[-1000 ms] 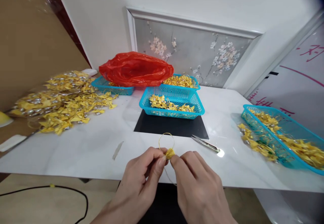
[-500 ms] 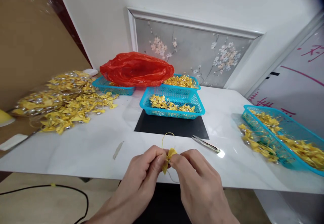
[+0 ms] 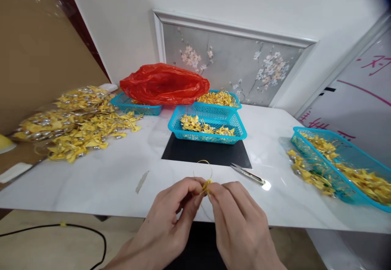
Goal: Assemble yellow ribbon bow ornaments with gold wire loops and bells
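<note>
While snips (image 3: 251,175) lie on table (image 3: 110,184), left hand (image 3: 174,215) and right hand (image 3: 240,217) pinch yellow ribbon piece (image 3: 207,185).

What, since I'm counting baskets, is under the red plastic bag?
The red bag covers part of the left blue basket, where some yellow pieces show, and hides the left end of the rear basket. Anything else underneath cannot be seen.

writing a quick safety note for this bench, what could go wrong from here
The small yellow piece is held only at the fingertips of the left hand and right hand, so it could slip. The thin cord loop above it stands loose and might tangle. The snips lie on the table with their blades bare, beyond the right hand, so a careless reach could prick a finger.
</note>
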Available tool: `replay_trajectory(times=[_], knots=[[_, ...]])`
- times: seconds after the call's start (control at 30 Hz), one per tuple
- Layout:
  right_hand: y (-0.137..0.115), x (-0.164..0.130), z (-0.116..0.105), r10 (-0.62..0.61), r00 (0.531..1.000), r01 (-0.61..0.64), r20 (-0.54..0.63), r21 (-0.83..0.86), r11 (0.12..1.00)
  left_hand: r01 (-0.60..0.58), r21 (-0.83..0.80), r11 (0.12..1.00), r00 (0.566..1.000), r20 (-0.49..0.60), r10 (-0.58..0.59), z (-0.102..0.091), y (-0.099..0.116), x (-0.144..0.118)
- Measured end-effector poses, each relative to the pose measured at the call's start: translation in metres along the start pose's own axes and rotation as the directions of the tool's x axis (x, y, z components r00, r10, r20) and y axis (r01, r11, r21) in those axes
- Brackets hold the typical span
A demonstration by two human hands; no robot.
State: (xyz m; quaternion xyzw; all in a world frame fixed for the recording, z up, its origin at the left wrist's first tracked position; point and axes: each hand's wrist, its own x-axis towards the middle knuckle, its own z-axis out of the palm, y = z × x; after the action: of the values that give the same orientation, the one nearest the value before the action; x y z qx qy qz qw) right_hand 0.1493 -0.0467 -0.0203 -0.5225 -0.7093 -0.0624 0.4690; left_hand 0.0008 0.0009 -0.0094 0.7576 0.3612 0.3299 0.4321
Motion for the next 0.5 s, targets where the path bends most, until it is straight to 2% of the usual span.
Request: replay_trajectory(times=[0.2, 0.3, 0.5], knots=[[0.0023, 0.0029, -0.0015, -0.023, 0.999, 0.020, -0.039, -0.088, 0.996, 0.060, -0.012, 0.998, 0.996, -0.071, -0.061, 0.0021, 0.0013, 0.0004], [0.0025, 0.0026, -0.0008, -0.027, 0.999, 0.021, -0.044, -0.127, 0.992, 0.054, -0.004, 0.999, 0.992, -0.112, -0.054, 0.0032, 0.0023, 0.0021], [0.0044, 0.0005, 0.0015, -0.012, 0.999, 0.008, -0.037, -0.116, 0.993, 0.057, -0.022, 0.998, 0.986, -0.154, -0.059, 0.0066, -0.0020, 0.0013]])
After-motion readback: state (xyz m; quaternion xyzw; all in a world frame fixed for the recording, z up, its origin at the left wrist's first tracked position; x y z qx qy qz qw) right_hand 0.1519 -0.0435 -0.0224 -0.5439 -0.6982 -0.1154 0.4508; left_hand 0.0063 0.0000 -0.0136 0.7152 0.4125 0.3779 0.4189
